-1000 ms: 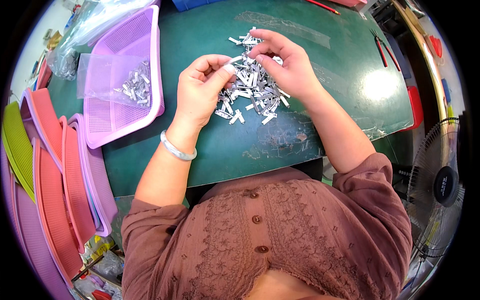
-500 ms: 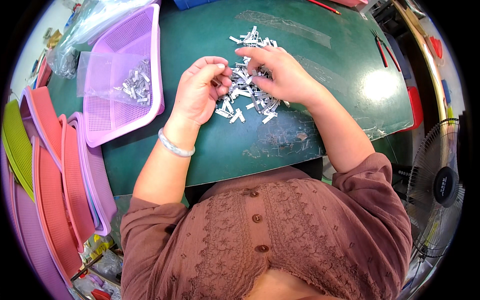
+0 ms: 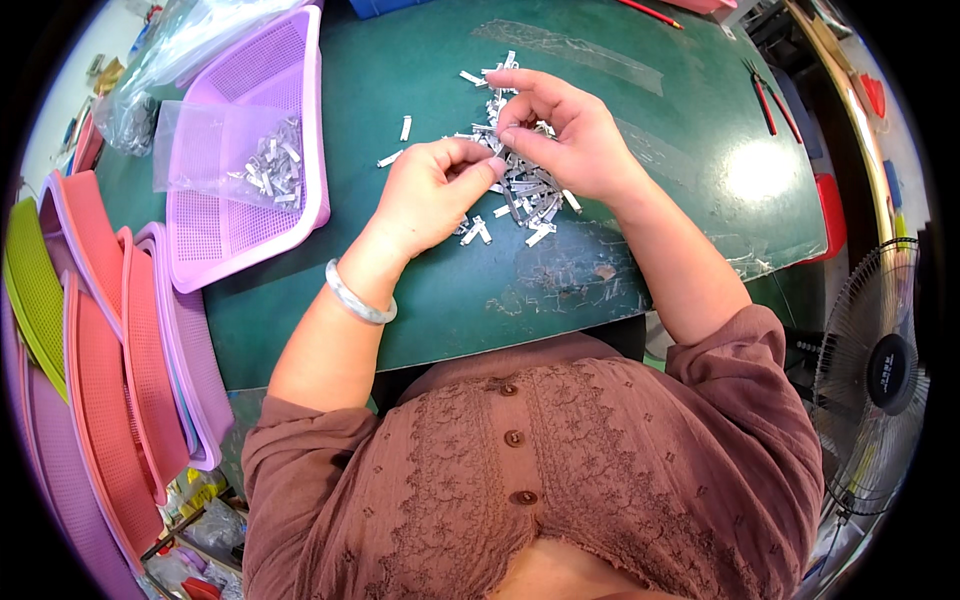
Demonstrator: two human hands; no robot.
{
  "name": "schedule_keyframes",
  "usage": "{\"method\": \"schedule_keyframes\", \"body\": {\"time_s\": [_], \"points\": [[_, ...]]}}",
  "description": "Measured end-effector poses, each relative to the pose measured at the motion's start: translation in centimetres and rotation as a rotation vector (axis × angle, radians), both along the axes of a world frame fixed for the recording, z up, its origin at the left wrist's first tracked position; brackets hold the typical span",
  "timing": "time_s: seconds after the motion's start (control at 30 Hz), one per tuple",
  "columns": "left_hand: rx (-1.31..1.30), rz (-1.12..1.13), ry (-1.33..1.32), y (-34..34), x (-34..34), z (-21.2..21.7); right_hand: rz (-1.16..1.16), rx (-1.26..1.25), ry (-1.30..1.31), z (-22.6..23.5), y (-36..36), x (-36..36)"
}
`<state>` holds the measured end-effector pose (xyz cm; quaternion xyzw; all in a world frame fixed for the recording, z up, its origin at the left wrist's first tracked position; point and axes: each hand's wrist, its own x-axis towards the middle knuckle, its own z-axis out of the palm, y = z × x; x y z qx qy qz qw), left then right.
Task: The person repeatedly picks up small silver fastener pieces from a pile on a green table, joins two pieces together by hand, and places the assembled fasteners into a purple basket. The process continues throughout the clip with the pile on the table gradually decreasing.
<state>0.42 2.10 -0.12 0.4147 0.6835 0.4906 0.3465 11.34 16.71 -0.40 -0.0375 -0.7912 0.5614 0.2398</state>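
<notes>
A loose pile of small silvery-white metal pieces point(image 3: 535, 190), narrow and flat, lies on the green table. My left hand point(image 3: 425, 195), a pale bangle point(image 3: 358, 293) at its wrist, is over the pile's left side with thumb and forefinger pinched. Just to its right, my right hand point(image 3: 580, 145) also has thumb and forefinger together, its other fingers curled loosely. The fingertips of both hands nearly meet above the pile. What they pinch is too small and covered to make out. A single metal piece point(image 3: 405, 128) lies apart beyond my left hand, with another close by.
At left stands a purple basket point(image 3: 235, 235) with a clear bag of metal pieces point(image 3: 270, 170) in it. Stacked pink, purple and green baskets point(image 3: 110, 380) crowd the left edge. Red-handled pliers point(image 3: 765, 105) and a red pencil point(image 3: 650, 13) lie far right. A fan point(image 3: 885, 375) stands at right.
My left hand has moved right and turned palm down, its fingertips coming to the right hand's. My right fingers have drawn together. Two separate pieces now show where the left hand was.
</notes>
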Motion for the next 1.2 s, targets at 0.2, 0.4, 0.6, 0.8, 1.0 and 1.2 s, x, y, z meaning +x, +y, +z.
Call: {"method": "schedule_keyframes", "body": {"time_s": [0.2,0.4,0.6,0.8,1.0,1.2], "points": [[0.128,0.059,0.186,0.0,-0.2,-0.4,-0.017,-0.248,0.051,0.6,-0.4,0.0],[0.188,0.126,0.39,-0.2,-0.2,0.2,-0.03,-0.25,-0.014,0.4,0.0,0.0],[0.229,0.11,0.502,0.0,-0.3,0.0,0.038,-0.269,-0.033,0.6,-0.1,0.1],[0.245,0.108,0.446,-0.1,-0.3,0.1,0.043,-0.332,-0.029,0.6,-0.2,0.1],[0.24,0.161,0.233,0.0,-0.5,-0.1,0.044,-0.4,-0.027,0.6,-0.2,0.1],[0.207,0.153,-0.021,0.0,-0.3,0.0,0.032,-0.391,0.0,0.6,-0.2,0.1]]}}
